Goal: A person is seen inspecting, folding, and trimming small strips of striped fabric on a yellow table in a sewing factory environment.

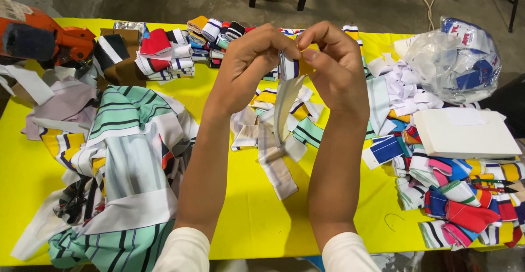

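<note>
1. A striped fabric strip (pixel 285 94) is hanging in the upper middle of the frame, above the yellow table (pixel 240 206), with its white and dark-banded top end pinched between both hands and its pale tail trailing down toward the cloth below.
2. The left hand (pixel 249 67) is gripping the strip's top from the left, its fingers curled tight around the cloth.
3. The right hand (pixel 333 64) is pinching the same end from the right, thumb and fingertips pressing together on the fabric, just beside the left hand.
4. A loose heap of pale cut strips (pixel 276 141) is lying on the table directly under the hands.
5. A large pile of mint-and-white striped fabric (pixel 126 168) is spreading over the lower left of the frame.
6. Rows of folded colourful ribbed pieces (pixel 180 45) are sitting at the upper centre-left, near the table's far edge.
7. A white flat box (pixel 465 135) is resting at the right, with more bright folded pieces (pixel 465 201) stacked below it.
8. A clear plastic bag (pixel 459 59) is sitting in the upper right.
9. An orange machine (pixel 38 34) is showing at the upper left corner.
</note>
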